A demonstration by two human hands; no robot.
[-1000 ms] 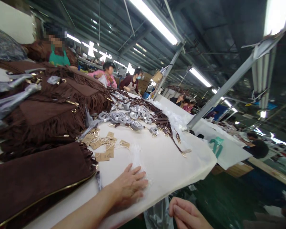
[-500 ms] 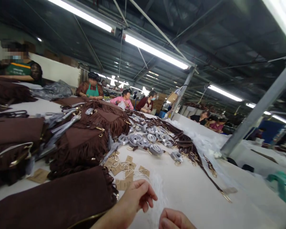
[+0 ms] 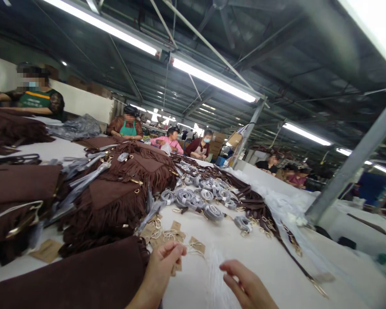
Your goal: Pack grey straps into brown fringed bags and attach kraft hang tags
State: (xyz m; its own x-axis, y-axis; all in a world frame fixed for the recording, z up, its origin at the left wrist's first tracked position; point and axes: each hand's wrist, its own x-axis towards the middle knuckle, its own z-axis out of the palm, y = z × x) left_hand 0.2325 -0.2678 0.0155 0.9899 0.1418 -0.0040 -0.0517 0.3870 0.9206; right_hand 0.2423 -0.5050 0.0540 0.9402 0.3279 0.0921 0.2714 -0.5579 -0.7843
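My left hand [image 3: 164,266] is closed, thumb and forefinger pinched together over the brown card tags [image 3: 176,226]. White string loops lie around the tags, and what sits between the fingertips, if anything, is too small to tell. To the right, my right hand [image 3: 244,281] is open with thumb and fingers apart. Its fingertips are beside a bundle of thin white strands [image 3: 219,274] on the white table [image 3: 270,257]. A dark brown bag [image 3: 80,274] lies flat at the left, close to my left forearm.
Fringed brown bags [image 3: 116,193] are heaped at the left. Coiled straps in grey wrap [image 3: 186,197] lie mid-table, beside brown straps with gold clasps [image 3: 260,214]. Clear plastic film [image 3: 286,206] and a slanted metal post [image 3: 350,159] stand right. Several co-workers sit around the far side.
My left hand has moved left toward the tags, and its fingers have drawn into a pinch. My right hand has risen and its fingers have spread from a closed pose. The view shifted slightly.
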